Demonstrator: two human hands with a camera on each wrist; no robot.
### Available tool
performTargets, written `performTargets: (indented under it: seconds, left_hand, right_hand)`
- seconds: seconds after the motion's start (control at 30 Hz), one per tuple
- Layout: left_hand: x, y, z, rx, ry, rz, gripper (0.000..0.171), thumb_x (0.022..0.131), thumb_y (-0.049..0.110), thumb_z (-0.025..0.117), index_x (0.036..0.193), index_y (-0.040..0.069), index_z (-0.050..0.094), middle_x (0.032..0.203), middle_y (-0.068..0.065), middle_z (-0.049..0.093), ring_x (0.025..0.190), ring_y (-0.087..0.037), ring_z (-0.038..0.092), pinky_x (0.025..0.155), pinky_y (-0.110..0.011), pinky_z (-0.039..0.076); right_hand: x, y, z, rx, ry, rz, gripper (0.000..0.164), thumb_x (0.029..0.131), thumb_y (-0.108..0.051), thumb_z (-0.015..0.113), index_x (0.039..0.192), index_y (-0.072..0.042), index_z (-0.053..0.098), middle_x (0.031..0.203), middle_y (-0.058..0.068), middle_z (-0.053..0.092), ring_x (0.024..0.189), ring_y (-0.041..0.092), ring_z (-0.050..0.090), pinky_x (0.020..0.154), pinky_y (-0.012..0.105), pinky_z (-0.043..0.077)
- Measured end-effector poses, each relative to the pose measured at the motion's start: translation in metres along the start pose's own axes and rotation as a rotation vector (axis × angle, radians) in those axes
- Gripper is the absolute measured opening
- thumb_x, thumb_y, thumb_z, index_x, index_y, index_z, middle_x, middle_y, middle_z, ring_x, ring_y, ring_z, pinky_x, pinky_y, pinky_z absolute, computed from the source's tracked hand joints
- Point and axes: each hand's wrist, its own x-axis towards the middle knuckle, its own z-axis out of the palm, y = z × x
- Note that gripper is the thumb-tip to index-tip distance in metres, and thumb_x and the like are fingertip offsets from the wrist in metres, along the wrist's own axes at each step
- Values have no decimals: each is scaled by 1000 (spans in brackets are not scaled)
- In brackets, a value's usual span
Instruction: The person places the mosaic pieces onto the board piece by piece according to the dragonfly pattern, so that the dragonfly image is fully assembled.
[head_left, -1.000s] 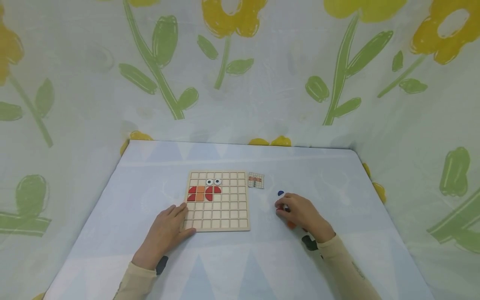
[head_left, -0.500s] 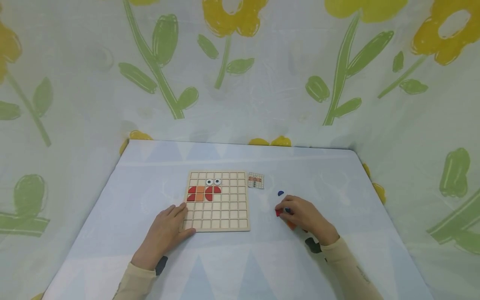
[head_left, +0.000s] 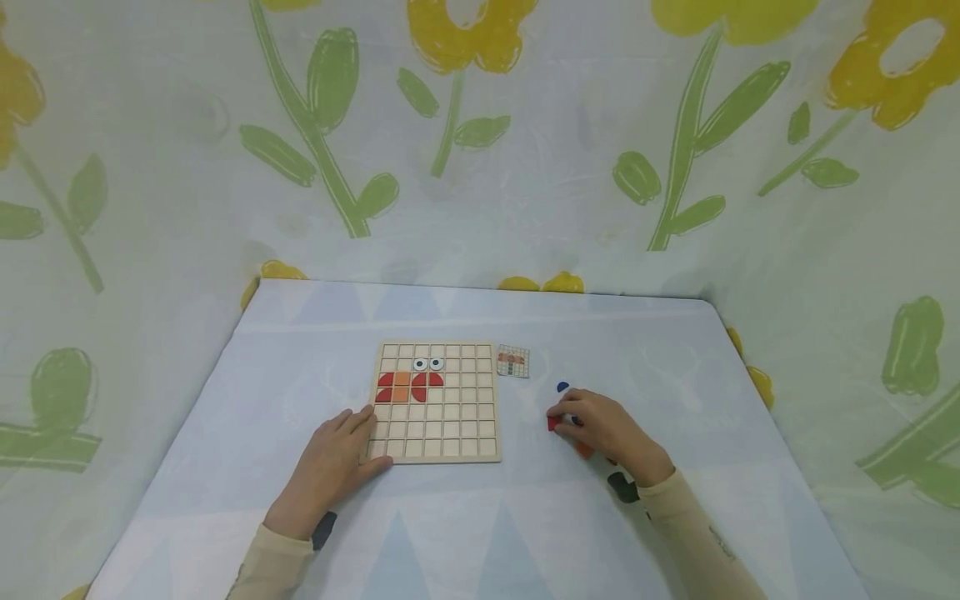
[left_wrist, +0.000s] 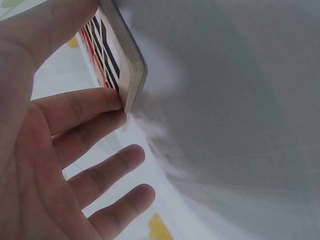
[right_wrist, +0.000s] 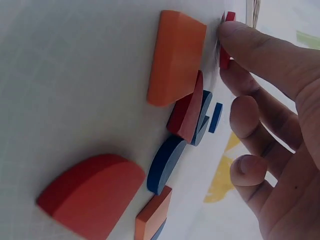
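Observation:
A wooden grid board [head_left: 461, 425] lies on the table, with red and orange pieces [head_left: 401, 387] and two eye pieces [head_left: 428, 364] in its upper left cells. My left hand [head_left: 333, 458] rests against the board's left side and near corner, fingers fairly straight. In the left wrist view its thumb and forefinger touch the board's edge [left_wrist: 132, 82], while the other fingers are spread. Right of the board, my right hand [head_left: 606, 429] pinches a small red piece [right_wrist: 226, 56] between thumb and forefinger, just at the tabletop. Its remaining fingers are bent and hold nothing.
Beside the right hand lie loose pieces: an orange block [right_wrist: 177, 57], a red rounded piece [right_wrist: 95, 195], a red wedge [right_wrist: 186, 114], a blue half-round [right_wrist: 166, 165] and others. A small picture card [head_left: 513, 362] lies next to the board's right edge.
The red piece has come into view between my right thumb and forefinger and shifted slightly left with them. The left hand and the board hold still.

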Motion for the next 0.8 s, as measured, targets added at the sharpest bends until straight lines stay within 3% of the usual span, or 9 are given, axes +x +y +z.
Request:
performTargets:
  seconds: [0.4,0.8]
  left_hand:
    - [0,2,-3,-8,1,-1,80,83,46,82,140,-5,57,148,-20,52,134,-45,48,112,-58,40]
    - [1,2,-4,8,-14,-7,81,83,47,82,140,-5,56,148,-20,52,133,-45,48,112,-58,41]
  right_hand:
    - [17,-12,-4,14,67,-86,25,84,-19,84,108,-20,78,100,-8,67,86,11,64,76,24,59]
    - [54,-37,-5,39,182,-143,30,82,-19,87,110,-20,78,106,-5,70,95,15,67,80,27,60]
